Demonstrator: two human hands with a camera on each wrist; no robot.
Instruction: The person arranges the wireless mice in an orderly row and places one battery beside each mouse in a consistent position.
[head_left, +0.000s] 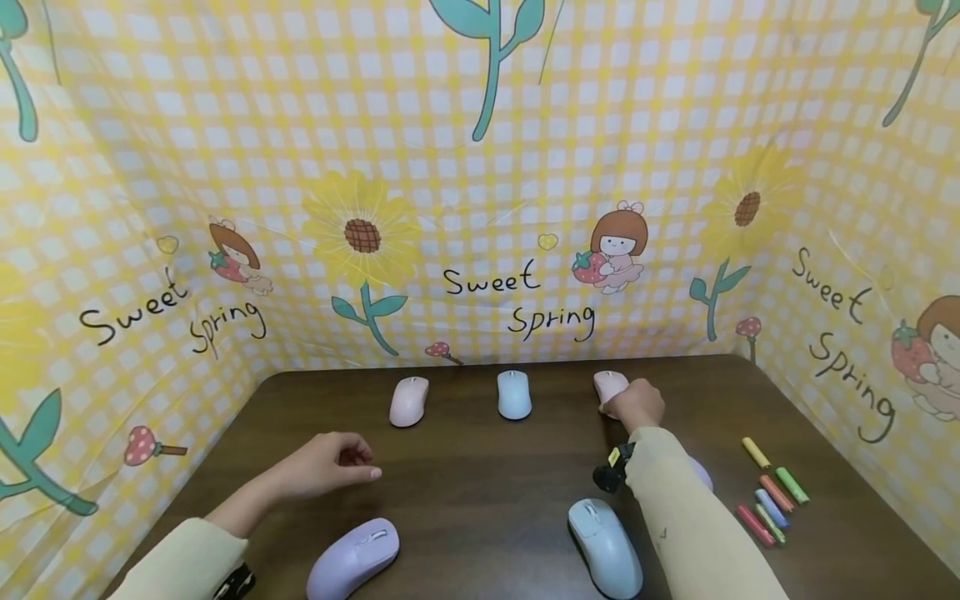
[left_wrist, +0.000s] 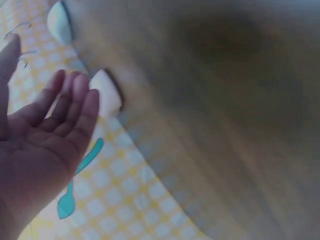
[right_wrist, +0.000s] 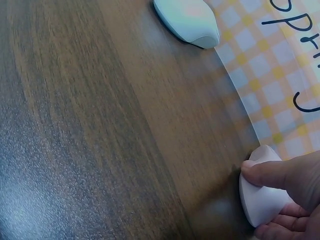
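Note:
At the back right of the table, my right hand [head_left: 636,403] grips a pale pink computer mouse [head_left: 609,384] by its sides. The right wrist view shows the thumb on one side of that mouse [right_wrist: 260,200] and fingers on the other. My left hand [head_left: 326,462] is held over the left part of the table, fingers loosely bent, holding nothing. Beyond it lies another pale pink mouse [head_left: 408,402]. A light blue mouse [head_left: 513,395] sits between the two pink ones. Nearer me are a purple mouse [head_left: 354,558] on the left and a larger light blue mouse [head_left: 606,550].
Another purple mouse [head_left: 701,475] is mostly hidden behind my right sleeve. Several coloured sticks [head_left: 772,498], like chalks, lie at the right of the dark wooden table [head_left: 457,492]. A yellow checked cloth [head_left: 480,208] surrounds the back and sides.

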